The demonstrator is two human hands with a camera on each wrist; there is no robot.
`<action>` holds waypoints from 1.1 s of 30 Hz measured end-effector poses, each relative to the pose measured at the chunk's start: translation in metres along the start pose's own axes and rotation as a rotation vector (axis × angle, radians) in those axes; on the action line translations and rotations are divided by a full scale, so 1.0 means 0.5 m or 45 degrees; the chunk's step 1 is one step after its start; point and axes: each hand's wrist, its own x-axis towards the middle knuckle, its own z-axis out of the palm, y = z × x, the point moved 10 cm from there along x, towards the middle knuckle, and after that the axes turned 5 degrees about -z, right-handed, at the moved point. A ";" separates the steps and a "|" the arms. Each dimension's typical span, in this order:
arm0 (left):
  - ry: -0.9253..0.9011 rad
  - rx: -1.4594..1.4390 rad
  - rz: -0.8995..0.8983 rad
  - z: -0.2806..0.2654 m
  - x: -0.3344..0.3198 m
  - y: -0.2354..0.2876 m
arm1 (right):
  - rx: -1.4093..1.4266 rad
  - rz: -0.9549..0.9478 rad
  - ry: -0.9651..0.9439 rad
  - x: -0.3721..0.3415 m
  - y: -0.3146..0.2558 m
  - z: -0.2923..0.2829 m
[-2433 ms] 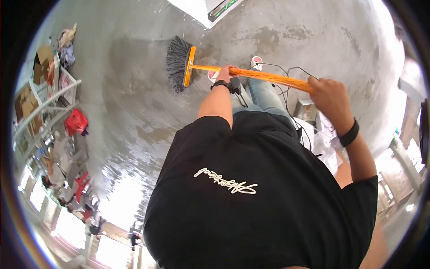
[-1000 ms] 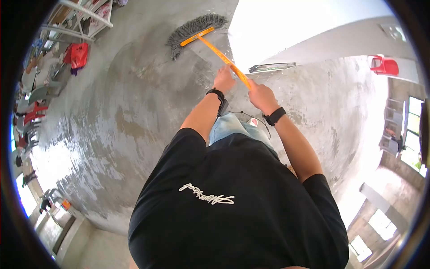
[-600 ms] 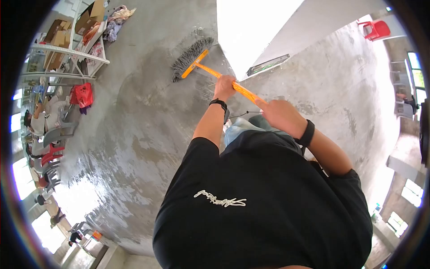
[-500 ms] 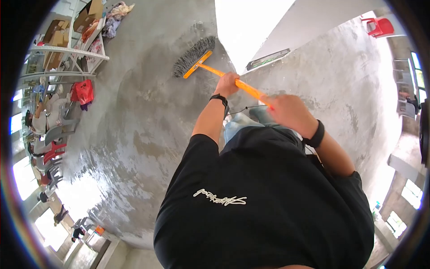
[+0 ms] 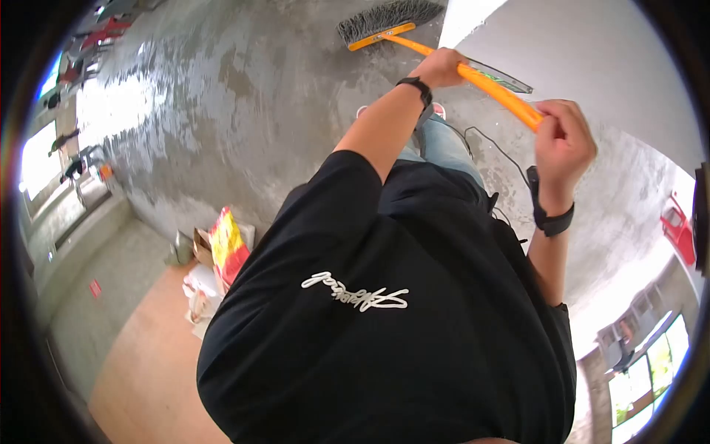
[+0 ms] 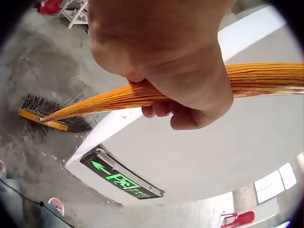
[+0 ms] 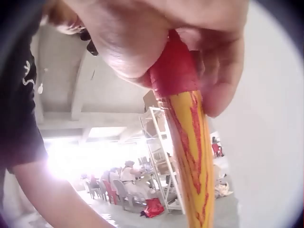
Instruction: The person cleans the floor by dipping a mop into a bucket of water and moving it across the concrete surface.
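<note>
A mop's grey string head point(image 5: 388, 21) lies on the concrete floor at the top of the head view, beside the foot of a white wall. The left hand point(image 5: 442, 68) grips the orange handle point(image 5: 503, 95) partway along; in the left wrist view its fingers point(image 6: 161, 108) curl beneath the striped pole point(image 6: 114, 99). Farther up, the right hand point(image 5: 565, 144) holds the handle's top end. In the right wrist view, fingers and thumb wrap the red end cap point(image 7: 176, 66).
A white wall point(image 5: 592, 66) bears a green exit sign point(image 6: 124, 180) low down. A black cable point(image 5: 492, 144) hangs beside the person's legs. Bags point(image 5: 228, 248) and boxes lie at lower left. The right wrist view shows a white rack point(image 7: 159, 142) and seated people point(image 7: 130, 175).
The view has turned; the shelf rack at left has gone from the head view and bags appear. Both hands still hold the handle, the right one now farther from the left.
</note>
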 end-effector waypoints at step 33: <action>1.310 -0.693 -0.667 0.024 -0.874 0.076 | 1.808 -0.397 -1.224 -0.290 -0.545 -0.033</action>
